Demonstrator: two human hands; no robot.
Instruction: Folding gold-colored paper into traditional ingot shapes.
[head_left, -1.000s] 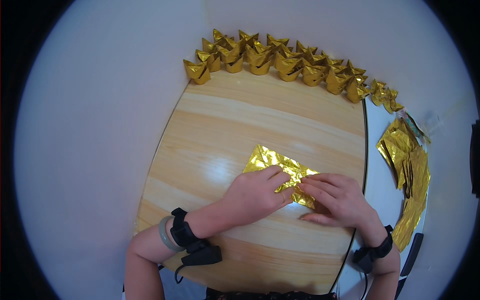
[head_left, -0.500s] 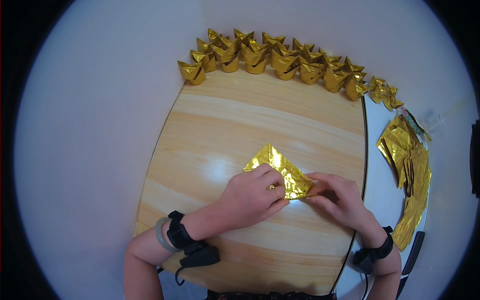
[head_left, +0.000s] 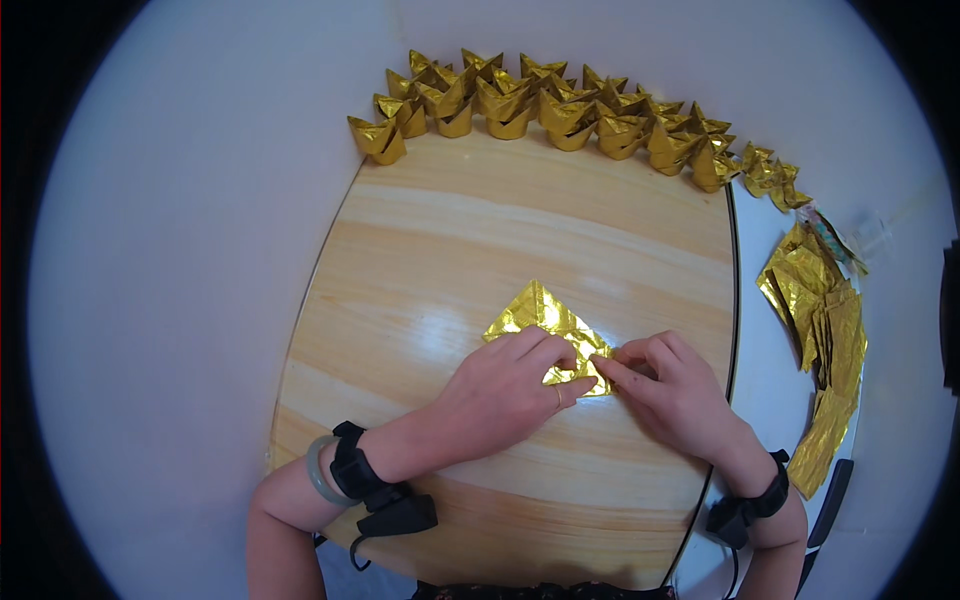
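Head: gold paper [head_left: 540, 315] under both grips (flat) — pinned.

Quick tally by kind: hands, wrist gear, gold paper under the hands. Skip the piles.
hands: 2 (left hand, right hand)
black wrist straps: 2 (left strap, right strap)
pale green bangle: 1
gold paper piece: 1
Total: 6
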